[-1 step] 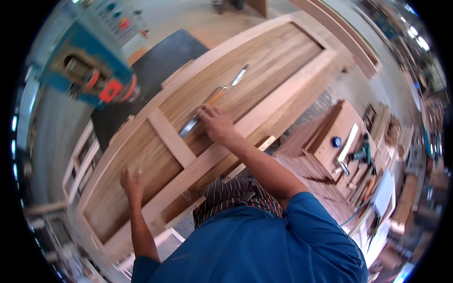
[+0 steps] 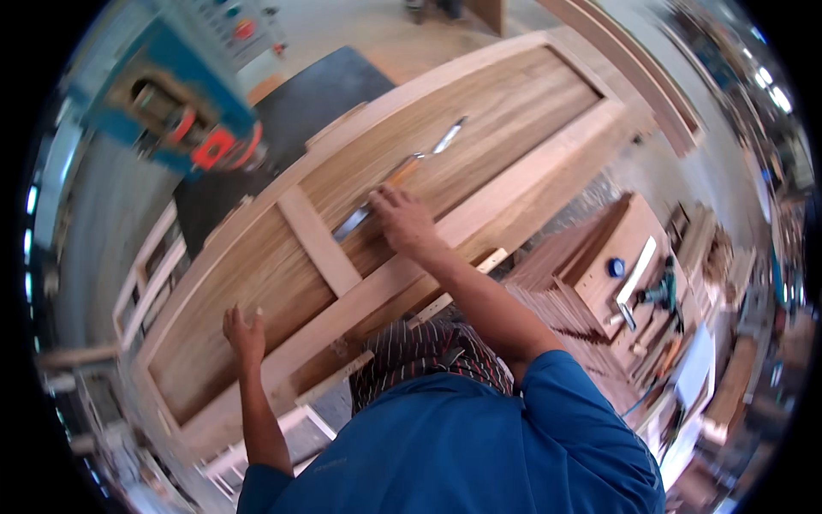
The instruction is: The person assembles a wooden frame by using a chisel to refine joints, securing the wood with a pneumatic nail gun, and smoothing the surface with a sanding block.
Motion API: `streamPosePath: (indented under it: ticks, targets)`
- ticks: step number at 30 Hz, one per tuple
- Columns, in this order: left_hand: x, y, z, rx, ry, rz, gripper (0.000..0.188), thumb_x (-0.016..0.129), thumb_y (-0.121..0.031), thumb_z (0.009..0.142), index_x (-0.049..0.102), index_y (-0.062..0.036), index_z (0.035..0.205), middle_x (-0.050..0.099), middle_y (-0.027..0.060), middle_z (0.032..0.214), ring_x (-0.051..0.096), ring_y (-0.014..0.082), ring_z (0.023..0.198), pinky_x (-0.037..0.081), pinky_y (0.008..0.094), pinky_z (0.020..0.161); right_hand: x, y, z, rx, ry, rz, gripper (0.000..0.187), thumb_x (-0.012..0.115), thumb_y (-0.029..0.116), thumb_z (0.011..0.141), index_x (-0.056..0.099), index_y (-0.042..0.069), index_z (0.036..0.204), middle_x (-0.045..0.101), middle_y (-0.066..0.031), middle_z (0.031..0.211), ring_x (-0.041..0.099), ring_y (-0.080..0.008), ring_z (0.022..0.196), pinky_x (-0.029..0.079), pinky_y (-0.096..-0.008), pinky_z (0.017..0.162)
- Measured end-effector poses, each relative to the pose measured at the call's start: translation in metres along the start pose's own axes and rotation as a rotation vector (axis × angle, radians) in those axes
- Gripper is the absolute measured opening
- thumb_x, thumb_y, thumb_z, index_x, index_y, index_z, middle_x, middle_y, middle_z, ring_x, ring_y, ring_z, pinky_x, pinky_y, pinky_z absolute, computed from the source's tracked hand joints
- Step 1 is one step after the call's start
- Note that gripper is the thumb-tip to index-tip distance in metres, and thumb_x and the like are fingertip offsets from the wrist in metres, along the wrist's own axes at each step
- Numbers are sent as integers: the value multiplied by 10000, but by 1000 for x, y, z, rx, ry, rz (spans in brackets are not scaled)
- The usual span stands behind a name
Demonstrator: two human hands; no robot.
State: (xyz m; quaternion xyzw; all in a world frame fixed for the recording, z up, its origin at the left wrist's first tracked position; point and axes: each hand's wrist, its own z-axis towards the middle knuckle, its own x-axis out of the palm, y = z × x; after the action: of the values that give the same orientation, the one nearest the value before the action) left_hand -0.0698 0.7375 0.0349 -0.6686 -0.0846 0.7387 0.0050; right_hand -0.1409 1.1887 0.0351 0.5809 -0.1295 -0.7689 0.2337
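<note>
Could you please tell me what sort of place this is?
Most likely a woodworking shop: there is a framed wooden panel, a blue machine, and a green power drill near stacked boards.

Framed panel: wood, matt, grain visible. Hand tool: glossy metal at both ends. Shirt: matt cloth, creased. Machine table: smooth, matt.

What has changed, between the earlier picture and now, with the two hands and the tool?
Only the whole view shifts slightly, mostly rightward in its upper part, probably from head movement. No grasp or release is visible: the right hand stays at the orange-handled tool, the left hand at the framed wooden panel.
</note>
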Motion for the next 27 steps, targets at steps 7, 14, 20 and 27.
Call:
streamPosePath:
  ticks: [7, 14, 20, 27]
  targets:
    - [-6, 5, -202, -266, -112, -151, 495, 708, -222, 884, 576, 57, 1271, 581, 291, 1229, 521, 455, 1190, 415, 527, 1043, 1, -29, 21, -176, -60, -257, 279, 634, 182, 881, 650, 190, 1159, 580, -45, 1242, 499, -279, 1238, 387, -459, 1029]
    - [5, -29, -291, -531, 63, -231, 524, 672, -307, 937, 567, 73, 1283, 579, 257, 1196, 518, 430, 1173, 414, 511, 1029, 2, -60, 32, -213, 16, -309, 192, 603, 249, 926, 668, 158, 1082, 630, -69, 1159, 553, -268, 1187, 386, -453, 1048]
    - [17, -28, -271, -443, -28, -411, 480, 714, -299, 891, 644, 49, 1213, 642, 256, 1219, 565, 429, 1189, 446, 486, 1036, -14, -50, 24, -94, 92, -385, 191, 557, 242, 968, 689, 113, 1016, 673, -138, 973, 627, -329, 972, 504, -468, 836]
    - [-16, 14, -261, -613, 240, -564, 483, 601, -470, 944, 749, -15, 1012, 706, 272, 972, 668, 449, 977, 513, 502, 908, -24, -34, -1, 122, -29, -21, 236, 615, 149, 936, 603, -16, 1104, 661, -232, 983, 635, -413, 938, 498, -503, 830]
